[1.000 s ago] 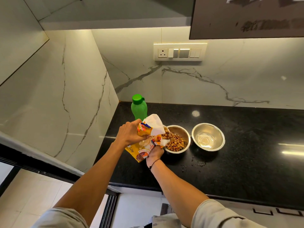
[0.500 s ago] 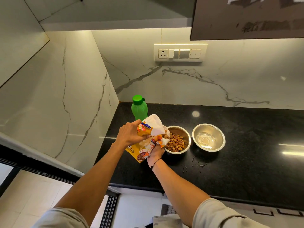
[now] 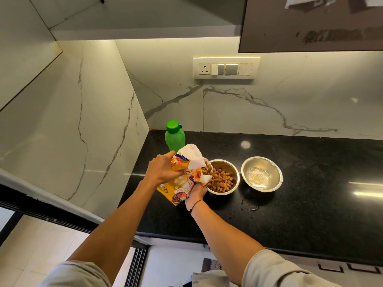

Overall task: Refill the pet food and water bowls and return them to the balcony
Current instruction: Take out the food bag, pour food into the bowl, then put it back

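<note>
A yellow pet food bag (image 3: 182, 183) is tilted with its open white mouth over a steel bowl (image 3: 232, 168) holding brown kibble (image 3: 220, 180). My left hand (image 3: 161, 170) grips the bag's upper part. My right hand (image 3: 194, 193) holds the bag's lower edge, close against the food bowl's left rim. A second steel bowl (image 3: 275, 175), with a little clear water in its bottom, stands just to the right. A green water bottle (image 3: 174, 136) with its cap on stands behind the bag.
Both bowls rest on a black stone counter (image 3: 300, 214) in a corner of white marble walls. Small dark crumbs (image 3: 246, 208) lie in front of the bowls. A switch panel (image 3: 226, 68) is on the back wall. A dark cabinet (image 3: 310, 23) hangs above right.
Both hands stay on the tilted bag over the food bowl; they have barely moved. The kibble heap in the bowl looks about the same.
</note>
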